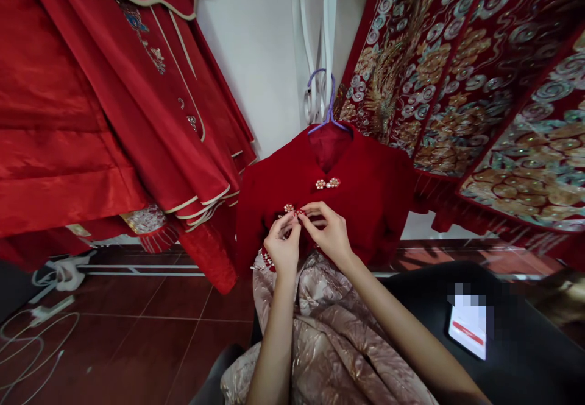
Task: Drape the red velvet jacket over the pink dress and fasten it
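A dark red jacket (pixel 375 173) hangs in front of me on a purple hanger (pixel 329 116). Both my hands are at its front, fingertips almost meeting. My left hand (pixel 284 243) is closed in a pinch at a small red and pearly piece, partly hidden by the fingers. Against the same spot my right hand (pixel 329 228) pinches with thumb and forefinger; exactly what it grips is too small to tell. Just beyond the left fingertips sits a flower-shaped fastener (pixel 288 208). Higher up, a beaded flower fastener pair (pixel 328 183) lies across the jacket below the collar.
Red garments (pixel 183 100) hang at the left, and an embroidered red garment (pixel 439 88) at the right. Shiny patterned cloth (pixel 329 344) covers my lap. A lit phone (pixel 468 326) lies on a black surface (pixel 420 295). White cables (pixel 39 338) trail over the tiled floor (pixel 137 344).
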The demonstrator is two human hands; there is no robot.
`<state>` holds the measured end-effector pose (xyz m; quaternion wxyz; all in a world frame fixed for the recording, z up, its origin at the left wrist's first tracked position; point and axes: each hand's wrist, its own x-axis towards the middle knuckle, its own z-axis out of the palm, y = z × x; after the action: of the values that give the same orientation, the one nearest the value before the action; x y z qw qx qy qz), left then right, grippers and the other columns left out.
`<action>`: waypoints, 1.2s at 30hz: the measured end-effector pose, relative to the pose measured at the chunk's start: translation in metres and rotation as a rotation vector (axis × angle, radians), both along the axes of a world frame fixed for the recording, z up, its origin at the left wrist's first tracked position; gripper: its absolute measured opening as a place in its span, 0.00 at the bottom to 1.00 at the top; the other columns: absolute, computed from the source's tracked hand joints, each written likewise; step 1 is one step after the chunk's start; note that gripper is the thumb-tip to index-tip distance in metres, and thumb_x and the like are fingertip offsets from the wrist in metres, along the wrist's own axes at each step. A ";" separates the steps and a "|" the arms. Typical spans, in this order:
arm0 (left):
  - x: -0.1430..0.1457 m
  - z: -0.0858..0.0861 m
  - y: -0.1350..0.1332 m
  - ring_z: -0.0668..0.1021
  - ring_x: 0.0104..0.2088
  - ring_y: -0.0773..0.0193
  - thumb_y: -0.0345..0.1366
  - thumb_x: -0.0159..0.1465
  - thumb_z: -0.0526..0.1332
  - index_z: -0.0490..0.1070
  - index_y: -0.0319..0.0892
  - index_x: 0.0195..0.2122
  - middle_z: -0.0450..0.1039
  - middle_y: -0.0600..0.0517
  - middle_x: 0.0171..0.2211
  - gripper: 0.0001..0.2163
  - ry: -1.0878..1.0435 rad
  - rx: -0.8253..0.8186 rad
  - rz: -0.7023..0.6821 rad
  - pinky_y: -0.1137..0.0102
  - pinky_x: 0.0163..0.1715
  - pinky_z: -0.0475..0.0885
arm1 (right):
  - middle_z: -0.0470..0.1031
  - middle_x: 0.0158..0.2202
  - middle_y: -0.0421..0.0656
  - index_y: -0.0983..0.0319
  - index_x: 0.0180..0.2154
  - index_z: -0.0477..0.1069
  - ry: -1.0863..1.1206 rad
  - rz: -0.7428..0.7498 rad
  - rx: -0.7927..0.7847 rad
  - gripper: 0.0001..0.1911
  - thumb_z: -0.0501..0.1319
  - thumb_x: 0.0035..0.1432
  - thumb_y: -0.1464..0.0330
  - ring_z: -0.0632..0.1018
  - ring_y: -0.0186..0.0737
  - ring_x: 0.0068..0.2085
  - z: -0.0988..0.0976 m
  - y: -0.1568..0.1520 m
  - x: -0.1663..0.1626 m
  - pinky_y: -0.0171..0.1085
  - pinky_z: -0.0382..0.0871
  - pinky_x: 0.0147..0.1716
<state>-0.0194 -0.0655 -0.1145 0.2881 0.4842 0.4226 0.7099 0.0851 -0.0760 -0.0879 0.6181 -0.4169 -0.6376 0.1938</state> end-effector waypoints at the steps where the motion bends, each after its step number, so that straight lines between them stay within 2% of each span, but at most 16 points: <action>1: 0.000 0.000 0.000 0.81 0.36 0.63 0.36 0.58 0.64 0.78 0.36 0.41 0.80 0.44 0.39 0.12 0.008 0.001 0.006 0.69 0.41 0.77 | 0.78 0.38 0.42 0.60 0.39 0.72 0.003 -0.002 -0.001 0.07 0.61 0.59 0.65 0.80 0.36 0.38 0.000 -0.001 0.000 0.32 0.76 0.32; 6: -0.002 0.000 -0.001 0.81 0.36 0.63 0.35 0.58 0.63 0.79 0.37 0.41 0.80 0.45 0.39 0.12 0.034 -0.007 0.000 0.69 0.42 0.77 | 0.78 0.37 0.43 0.60 0.39 0.72 0.008 -0.009 -0.002 0.07 0.61 0.59 0.64 0.80 0.36 0.38 -0.001 -0.001 0.000 0.32 0.76 0.32; 12: -0.006 0.001 0.005 0.82 0.36 0.61 0.35 0.53 0.67 0.78 0.35 0.37 0.81 0.45 0.36 0.12 -0.093 -0.056 -0.119 0.67 0.42 0.77 | 0.77 0.37 0.42 0.60 0.39 0.72 -0.016 -0.006 0.020 0.07 0.61 0.59 0.65 0.79 0.35 0.38 -0.001 0.006 0.001 0.32 0.76 0.34; 16: -0.009 0.001 0.010 0.81 0.37 0.61 0.37 0.53 0.67 0.77 0.36 0.36 0.80 0.45 0.35 0.12 -0.092 -0.061 -0.174 0.66 0.43 0.76 | 0.77 0.37 0.42 0.60 0.39 0.72 -0.020 -0.008 0.033 0.06 0.60 0.60 0.66 0.79 0.35 0.38 0.000 0.008 0.001 0.32 0.77 0.35; 19: -0.012 0.000 0.009 0.80 0.38 0.62 0.39 0.55 0.66 0.76 0.37 0.39 0.79 0.45 0.38 0.13 -0.050 -0.046 -0.212 0.66 0.43 0.76 | 0.77 0.38 0.42 0.60 0.41 0.71 -0.009 0.012 -0.018 0.08 0.60 0.60 0.64 0.79 0.36 0.39 0.001 0.008 0.003 0.33 0.77 0.34; 22: -0.018 -0.009 0.001 0.80 0.37 0.64 0.39 0.60 0.62 0.73 0.38 0.44 0.78 0.45 0.41 0.13 0.006 -0.030 -0.163 0.67 0.43 0.75 | 0.77 0.40 0.44 0.59 0.44 0.70 0.035 0.054 -0.103 0.10 0.58 0.62 0.63 0.80 0.38 0.41 -0.003 0.001 0.011 0.34 0.77 0.34; 25: -0.027 -0.026 -0.012 0.80 0.38 0.64 0.39 0.62 0.59 0.74 0.39 0.41 0.78 0.46 0.39 0.11 0.060 -0.041 -0.045 0.69 0.42 0.75 | 0.77 0.39 0.44 0.59 0.44 0.69 0.021 0.058 -0.186 0.11 0.57 0.62 0.62 0.80 0.38 0.39 -0.016 -0.011 0.025 0.35 0.77 0.34; 28: -0.032 -0.045 -0.027 0.80 0.35 0.64 0.37 0.62 0.58 0.75 0.39 0.39 0.79 0.47 0.35 0.10 0.154 -0.109 -0.084 0.70 0.38 0.75 | 0.76 0.38 0.45 0.60 0.42 0.70 -0.092 0.068 -0.291 0.10 0.58 0.61 0.63 0.78 0.38 0.38 -0.039 -0.022 0.037 0.35 0.76 0.33; 31: -0.031 -0.059 -0.040 0.80 0.33 0.64 0.34 0.62 0.57 0.75 0.40 0.47 0.79 0.49 0.32 0.14 0.304 -0.208 -0.183 0.70 0.36 0.75 | 0.74 0.41 0.47 0.61 0.43 0.68 -0.115 0.073 -0.369 0.12 0.59 0.58 0.64 0.77 0.39 0.40 -0.063 -0.026 0.041 0.38 0.75 0.36; 33: -0.027 -0.064 -0.046 0.80 0.33 0.64 0.32 0.61 0.56 0.72 0.40 0.53 0.79 0.49 0.32 0.18 0.382 -0.251 -0.158 0.70 0.37 0.74 | 0.73 0.41 0.48 0.62 0.44 0.66 -0.076 0.091 -0.399 0.13 0.59 0.57 0.64 0.76 0.39 0.40 -0.074 -0.024 0.040 0.38 0.75 0.36; 36: -0.025 -0.065 -0.049 0.79 0.32 0.65 0.31 0.61 0.55 0.69 0.41 0.56 0.79 0.50 0.32 0.21 0.427 -0.269 -0.074 0.71 0.38 0.73 | 0.72 0.39 0.46 0.62 0.44 0.65 -0.032 0.181 -0.431 0.15 0.60 0.56 0.63 0.76 0.37 0.37 -0.082 -0.021 0.036 0.36 0.73 0.33</action>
<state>-0.0442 -0.1145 -0.1797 0.2797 0.5956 0.5466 0.5179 0.1209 -0.0970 -0.1700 0.4845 -0.4836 -0.6260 0.3736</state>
